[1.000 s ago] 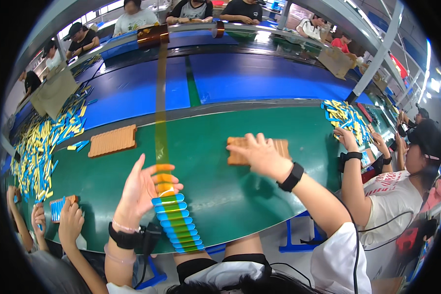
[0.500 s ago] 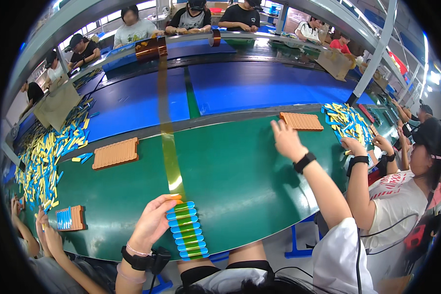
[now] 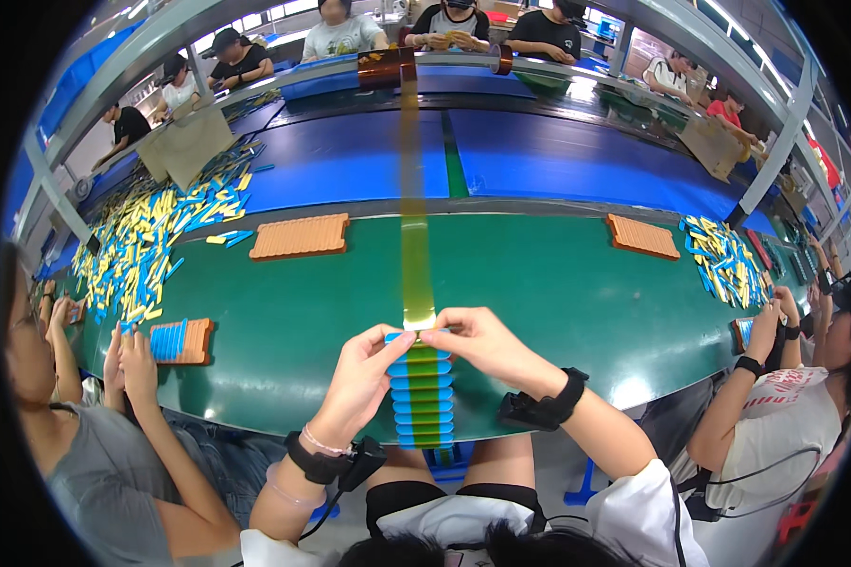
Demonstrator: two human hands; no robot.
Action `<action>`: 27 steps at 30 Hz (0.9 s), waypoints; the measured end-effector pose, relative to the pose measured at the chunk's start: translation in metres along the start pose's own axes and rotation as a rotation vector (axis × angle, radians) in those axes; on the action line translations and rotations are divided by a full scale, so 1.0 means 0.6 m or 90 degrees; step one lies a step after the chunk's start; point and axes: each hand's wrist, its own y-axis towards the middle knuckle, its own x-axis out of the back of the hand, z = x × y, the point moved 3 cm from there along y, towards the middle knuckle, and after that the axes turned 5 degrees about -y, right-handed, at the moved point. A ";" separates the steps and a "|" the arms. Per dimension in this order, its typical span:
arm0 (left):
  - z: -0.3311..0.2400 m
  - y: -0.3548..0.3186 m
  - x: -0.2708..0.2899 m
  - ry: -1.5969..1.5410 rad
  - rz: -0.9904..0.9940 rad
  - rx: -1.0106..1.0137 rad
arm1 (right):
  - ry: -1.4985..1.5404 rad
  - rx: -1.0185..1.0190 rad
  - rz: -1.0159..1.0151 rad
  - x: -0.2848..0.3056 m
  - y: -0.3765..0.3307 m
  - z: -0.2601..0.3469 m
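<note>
A row of blue flat pieces (image 3: pixel 422 395) lies stuck along a yellow translucent tape strip (image 3: pixel 413 227) at the near edge of the green belt (image 3: pixel 539 293). The tape runs away from me up to an amber roll (image 3: pixel 384 67) on the far rail. My left hand (image 3: pixel 367 373) pinches the top blue piece from the left. My right hand (image 3: pixel 477 342) holds the same top piece and the tape from the right. Both wrists wear black bands.
Two orange ribbed trays lie on the belt, one (image 3: pixel 299 235) to the left and one (image 3: pixel 642 235) to the right. Heaps of yellow and blue pieces (image 3: pixel 151 246) lie far left, and another heap (image 3: pixel 723 255) far right. A person (image 3: pixel 95 444) sits at my left, another (image 3: pixel 785 416) at my right.
My right hand left the orange tray at the right of the belt and came back to the tape. My left hand rose to the top blue piece. The left tray sits farther right.
</note>
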 end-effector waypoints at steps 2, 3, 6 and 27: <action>-0.005 -0.003 -0.019 -0.001 0.000 -0.025 | 0.026 0.028 -0.035 0.002 -0.008 0.007; -0.008 -0.003 -0.027 0.000 0.004 -0.047 | 0.035 0.054 -0.060 0.004 -0.015 0.013; 0.001 0.002 -0.041 0.045 0.026 -0.072 | 0.109 0.079 -0.125 0.009 -0.035 0.005; 0.180 -0.178 0.068 0.305 0.048 0.056 | 0.055 0.075 0.073 0.016 -0.158 -0.097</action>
